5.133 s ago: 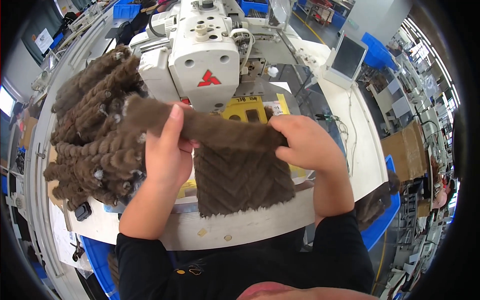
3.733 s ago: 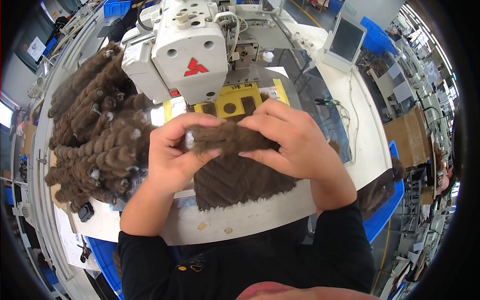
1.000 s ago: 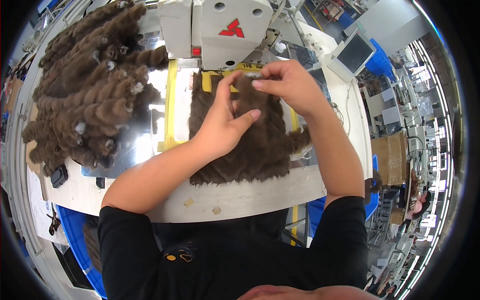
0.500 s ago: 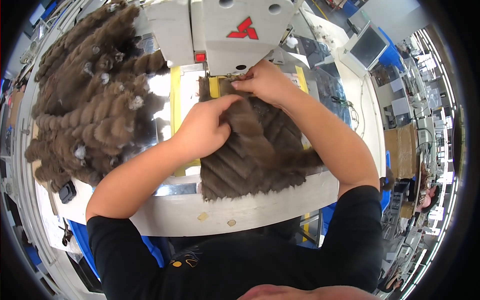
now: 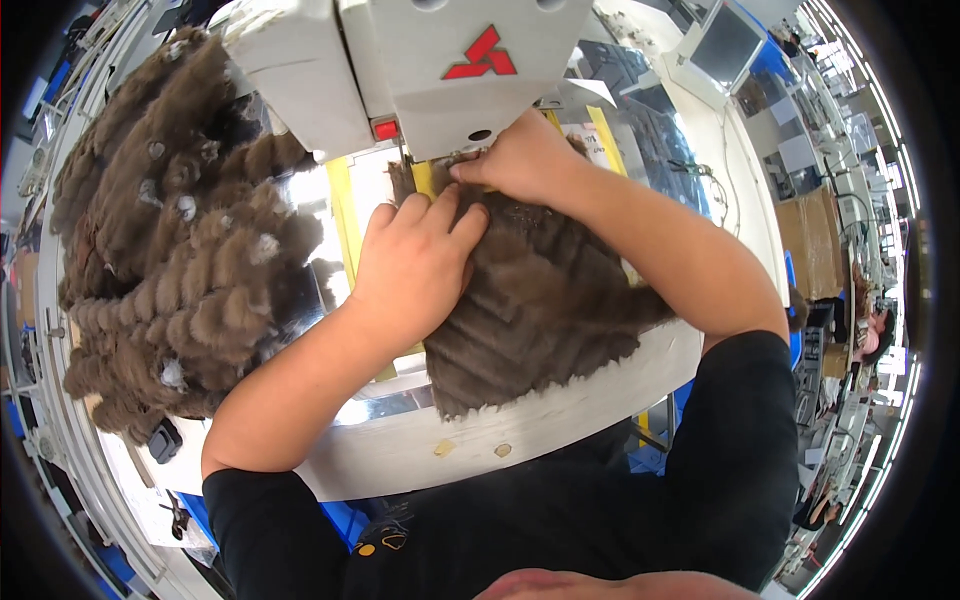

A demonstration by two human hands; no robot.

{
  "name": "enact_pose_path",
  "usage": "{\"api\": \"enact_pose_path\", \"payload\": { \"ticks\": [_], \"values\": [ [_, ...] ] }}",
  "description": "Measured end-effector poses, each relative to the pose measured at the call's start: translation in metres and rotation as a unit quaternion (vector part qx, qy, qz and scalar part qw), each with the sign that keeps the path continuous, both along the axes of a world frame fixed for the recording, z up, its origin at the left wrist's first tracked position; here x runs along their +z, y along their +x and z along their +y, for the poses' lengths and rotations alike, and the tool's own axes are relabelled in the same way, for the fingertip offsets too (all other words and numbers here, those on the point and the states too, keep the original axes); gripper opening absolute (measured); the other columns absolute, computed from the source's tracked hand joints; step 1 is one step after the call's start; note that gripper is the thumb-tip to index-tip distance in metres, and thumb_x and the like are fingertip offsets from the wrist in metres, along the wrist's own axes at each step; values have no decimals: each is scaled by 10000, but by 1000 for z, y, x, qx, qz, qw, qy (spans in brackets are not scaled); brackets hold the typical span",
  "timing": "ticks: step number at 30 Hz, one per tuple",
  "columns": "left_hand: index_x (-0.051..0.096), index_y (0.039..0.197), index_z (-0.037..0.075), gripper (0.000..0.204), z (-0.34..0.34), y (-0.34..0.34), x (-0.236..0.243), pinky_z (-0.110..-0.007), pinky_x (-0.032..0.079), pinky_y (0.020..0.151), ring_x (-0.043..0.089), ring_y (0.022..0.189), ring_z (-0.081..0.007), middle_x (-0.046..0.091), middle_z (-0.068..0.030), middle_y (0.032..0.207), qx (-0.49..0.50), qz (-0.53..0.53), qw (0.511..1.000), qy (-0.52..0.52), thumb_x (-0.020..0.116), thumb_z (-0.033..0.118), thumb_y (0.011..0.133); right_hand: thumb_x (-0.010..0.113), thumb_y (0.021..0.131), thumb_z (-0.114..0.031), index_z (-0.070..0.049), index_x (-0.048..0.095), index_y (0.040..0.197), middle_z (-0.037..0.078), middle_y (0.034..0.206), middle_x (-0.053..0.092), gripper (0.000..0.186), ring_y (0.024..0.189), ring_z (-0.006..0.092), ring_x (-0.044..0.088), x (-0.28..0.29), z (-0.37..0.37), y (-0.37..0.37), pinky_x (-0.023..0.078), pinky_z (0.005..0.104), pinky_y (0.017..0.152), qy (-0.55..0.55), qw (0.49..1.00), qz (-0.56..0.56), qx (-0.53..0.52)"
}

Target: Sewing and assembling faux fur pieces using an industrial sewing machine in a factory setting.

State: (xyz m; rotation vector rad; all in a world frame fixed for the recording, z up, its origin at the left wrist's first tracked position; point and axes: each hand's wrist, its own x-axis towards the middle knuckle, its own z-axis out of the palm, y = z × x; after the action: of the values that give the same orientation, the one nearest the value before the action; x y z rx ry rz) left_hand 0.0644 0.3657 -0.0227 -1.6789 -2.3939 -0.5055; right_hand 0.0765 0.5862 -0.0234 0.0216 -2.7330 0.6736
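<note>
My left hand point(image 5: 420, 260) lies palm down on a brown fur panel point(image 5: 530, 330), fingers curled into the fur. My right hand point(image 5: 520, 160) is farther forward, just under the white sewing machine head point(image 5: 470, 100), with thumb and fingers pinched on fur at the upper end of the panel; its fingertips are partly hidden. A fur strip trails right across the panel beneath my right forearm. A yellow plate point(image 5: 422, 178) shows between the hands. The panel's lower edge has a pale, ragged fringe.
A large pile of ridged brown fur pieces point(image 5: 170, 280) fills the table's left. A yellow-edged white sheet lies under the work. Beyond my right arm are cords, a small monitor point(image 5: 725, 50) and a cardboard sheet point(image 5: 808, 240). A small black object point(image 5: 165, 440) lies near the front-left table edge.
Earlier both hands held the fur strip raised over the panel. They have moved forward and down beneath the machine head. In the last second my left hand has turned palm down.
</note>
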Motion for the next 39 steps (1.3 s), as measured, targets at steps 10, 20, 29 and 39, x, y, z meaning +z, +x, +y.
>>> {"api": "enact_pose_path", "payload": {
  "ticks": [10, 20, 29, 39],
  "values": [
    [695, 1275, 88, 409, 10, -11, -7, -359, 440, 774, 624, 931, -184, 732, -10, 1254, 36, 111, 993, -1, 578, 126, 885, 857, 695, -363, -9, 773, 871, 187, 824, 746, 404, 801, 366, 724, -15, 26, -26, 566, 437, 748, -72, 992, -103, 18],
    [729, 1197, 138, 323, 18, -16, -16, -362, 463, 799, 618, 924, -201, 741, 12, 1276, 60, 121, 991, 3, 593, 131, 904, 858, 722, -341, 44, 772, 839, 214, 776, 729, 411, 768, 364, 730, -19, 29, -32, 578, 438, 751, -47, 991, -124, 4],
    [711, 1193, 142, 298, 18, -18, -17, -354, 464, 816, 624, 973, -205, 710, 10, 1340, 77, 112, 991, 3, 583, 125, 925, 839, 747, -321, -15, 794, 904, 165, 771, 741, 347, 811, 352, 729, 3, 17, -21, 573, 432, 772, -115, 973, -194, -53],
    [669, 1249, 129, 358, 19, -14, -13, -381, 472, 869, 638, 1022, -250, 680, -43, 1376, 82, 70, 994, -12, 548, 103, 913, 833, 747, -125, 20, 714, 837, 75, 681, 664, 208, 598, 151, 612, 12, 16, -15, 487, 312, 523, -261, 934, -228, -87]
  ]
}}
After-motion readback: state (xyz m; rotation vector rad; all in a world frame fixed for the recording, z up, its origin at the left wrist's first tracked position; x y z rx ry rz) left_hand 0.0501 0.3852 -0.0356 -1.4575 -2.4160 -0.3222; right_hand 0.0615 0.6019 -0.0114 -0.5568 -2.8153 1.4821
